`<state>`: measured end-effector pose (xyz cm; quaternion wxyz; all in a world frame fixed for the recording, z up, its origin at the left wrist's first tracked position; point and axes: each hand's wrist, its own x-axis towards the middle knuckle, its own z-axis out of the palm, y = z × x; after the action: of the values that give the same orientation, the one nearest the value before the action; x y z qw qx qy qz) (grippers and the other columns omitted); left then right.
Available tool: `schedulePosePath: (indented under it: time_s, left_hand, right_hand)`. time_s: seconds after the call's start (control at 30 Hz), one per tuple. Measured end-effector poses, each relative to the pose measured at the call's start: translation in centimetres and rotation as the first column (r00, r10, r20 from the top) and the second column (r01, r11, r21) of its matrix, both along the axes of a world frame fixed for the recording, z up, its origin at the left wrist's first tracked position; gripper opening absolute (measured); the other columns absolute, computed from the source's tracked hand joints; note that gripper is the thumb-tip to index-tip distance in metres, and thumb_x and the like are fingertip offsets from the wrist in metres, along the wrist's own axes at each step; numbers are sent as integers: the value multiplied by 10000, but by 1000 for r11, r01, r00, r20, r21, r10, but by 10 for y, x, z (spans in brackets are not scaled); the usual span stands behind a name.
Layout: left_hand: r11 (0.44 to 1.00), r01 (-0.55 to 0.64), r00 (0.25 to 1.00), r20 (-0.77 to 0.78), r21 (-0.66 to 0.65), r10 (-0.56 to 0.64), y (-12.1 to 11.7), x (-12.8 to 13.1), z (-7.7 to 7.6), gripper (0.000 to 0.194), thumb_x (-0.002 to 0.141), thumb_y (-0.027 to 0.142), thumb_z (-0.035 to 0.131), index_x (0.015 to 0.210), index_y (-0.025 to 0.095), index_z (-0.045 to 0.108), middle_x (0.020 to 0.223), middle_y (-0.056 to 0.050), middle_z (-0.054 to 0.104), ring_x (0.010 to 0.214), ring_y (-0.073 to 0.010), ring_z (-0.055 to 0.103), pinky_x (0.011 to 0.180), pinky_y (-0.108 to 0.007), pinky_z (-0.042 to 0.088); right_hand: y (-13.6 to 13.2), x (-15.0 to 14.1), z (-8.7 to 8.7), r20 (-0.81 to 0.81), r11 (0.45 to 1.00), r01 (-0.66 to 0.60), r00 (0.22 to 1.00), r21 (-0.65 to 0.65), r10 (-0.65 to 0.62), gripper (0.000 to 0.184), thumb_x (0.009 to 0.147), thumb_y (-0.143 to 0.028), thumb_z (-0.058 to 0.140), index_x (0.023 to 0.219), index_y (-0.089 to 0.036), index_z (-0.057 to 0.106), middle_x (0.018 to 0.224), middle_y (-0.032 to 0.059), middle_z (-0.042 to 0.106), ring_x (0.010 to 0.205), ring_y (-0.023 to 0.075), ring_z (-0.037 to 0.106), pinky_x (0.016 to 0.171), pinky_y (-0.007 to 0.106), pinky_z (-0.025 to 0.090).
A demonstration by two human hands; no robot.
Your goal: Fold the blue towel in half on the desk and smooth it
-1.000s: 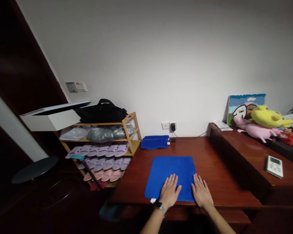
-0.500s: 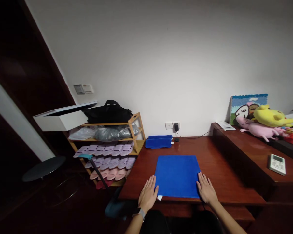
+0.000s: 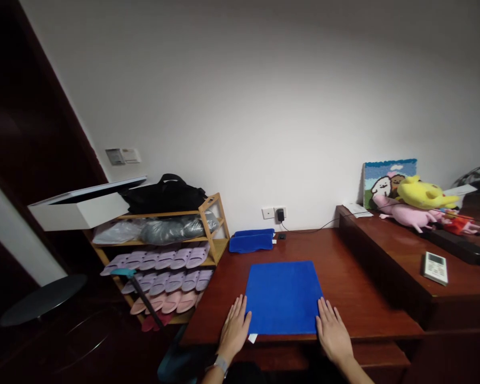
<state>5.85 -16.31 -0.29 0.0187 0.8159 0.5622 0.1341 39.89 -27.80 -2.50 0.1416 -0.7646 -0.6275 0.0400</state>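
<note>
A blue cloth (image 3: 282, 298) lies flat and square on the reddish-brown wooden desk (image 3: 368, 304), with a small white tag at its front left corner. My left hand (image 3: 235, 326) rests flat at the cloth's left edge, fingers stretched forward. At the right edge lies my right hand (image 3: 334, 330), also flat with fingers extended. Neither hand grips anything. Farther back on the desk, near the wall, are folded blue cloths (image 3: 251, 242) with white tags.
A wooden rack (image 3: 214, 224) with several slippers and a black bag (image 3: 166, 194) stands left. A white box (image 3: 80, 210) juts from it. On the raised right-hand surface are plush toys (image 3: 408, 216) and a white remote-like device (image 3: 435, 268). A plugged-in charger (image 3: 280, 214) trails a cable.
The whole view has shifted, so things appear a little lower and farther left. Both hands stay flat beside the blue cloth, which looks unchanged.
</note>
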Motion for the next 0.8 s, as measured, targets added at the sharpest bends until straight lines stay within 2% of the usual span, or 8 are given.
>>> schedulePosePath:
  time_s: [0.07, 0.13, 0.2, 0.27, 0.37, 0.5, 0.7, 0.8]
  left_hand:
    - [998, 51, 998, 22, 47, -52, -5, 37, 7, 602, 1066, 453, 202, 1599, 195, 317, 1664, -49, 280, 1535, -214, 245, 1263, -438, 253]
    - [980, 190, 981, 30, 62, -192, -15, 89, 12, 600, 1070, 472, 189, 1591, 217, 342, 1661, -28, 292, 1536, -206, 247, 1269, -425, 247]
    - [944, 329, 944, 26, 23, -329, -28, 143, 16, 629, 1065, 513, 183, 1593, 209, 338, 1659, -31, 292, 1536, -207, 251, 1269, -420, 250]
    - [919, 393, 919, 16, -35, -393, -38, 186, 19, 662, 1059, 531, 175, 1594, 173, 329, 1657, -56, 286, 1537, -220, 247, 1270, -433, 247]
    - [915, 390, 920, -7, -107, -393, -42, 212, 16, 687, 1054, 535, 165, 1592, 137, 320, 1652, -89, 275, 1539, -243, 234, 1273, -463, 227]
    - [941, 314, 946, -36, -124, -321, -27, 179, 9, 706, 1042, 586, 155, 1603, 179, 288, 1659, -71, 238, 1544, -257, 197, 1273, -501, 211]
    - [991, 42, 992, -111, -124, -56, 0, 72, 10, 734, 1027, 607, 200, 1608, 165, 267, 1666, -71, 200, 1547, -250, 169, 1271, -488, 192]
    - [996, -27, 992, -124, -89, 16, 1, 32, 6, 765, 1019, 617, 218, 1609, 129, 254, 1667, -92, 193, 1545, -252, 173, 1266, -475, 211]
  right_hand:
    - [1, 0, 0, -17, 1000, 0, 1000, 18, 0, 653, 1016, -413, 193, 1583, -115, 319, 1652, 39, 245, 1547, 236, 191, 1283, 450, 151]
    - [1, 0, 2, -26, 1000, -4, 1000, 20, 5, 646, 1019, -415, 190, 1583, -131, 325, 1650, 34, 250, 1545, 234, 195, 1282, 445, 157]
    - [1, 0, 6, -30, 1000, -13, 999, 10, 13, 647, 1023, -424, 179, 1582, -135, 326, 1648, 39, 255, 1545, 233, 193, 1283, 438, 157]
    - [0, 0, 12, -30, 1000, -29, 999, -7, 29, 644, 1026, -417, 162, 1582, -136, 322, 1651, 41, 245, 1547, 231, 177, 1284, 436, 147]
    - [0, 0, 19, -32, 999, -40, 999, -32, 39, 639, 1026, -393, 141, 1586, -128, 297, 1654, 39, 222, 1549, 229, 159, 1286, 441, 138]
    - [1, -1, 19, -47, 1000, -17, 999, -21, 16, 643, 1025, -406, 159, 1587, -118, 285, 1653, 41, 217, 1549, 234, 163, 1285, 445, 147]
    - [1, -1, 12, -67, 1000, -3, 998, 18, 4, 633, 1022, -409, 182, 1590, -157, 307, 1654, 19, 231, 1547, 229, 183, 1285, 444, 153]
    - [2, -1, 11, -67, 1000, 1, 998, 13, 0, 639, 1019, -409, 191, 1587, -145, 315, 1655, 31, 241, 1547, 233, 183, 1285, 437, 147]
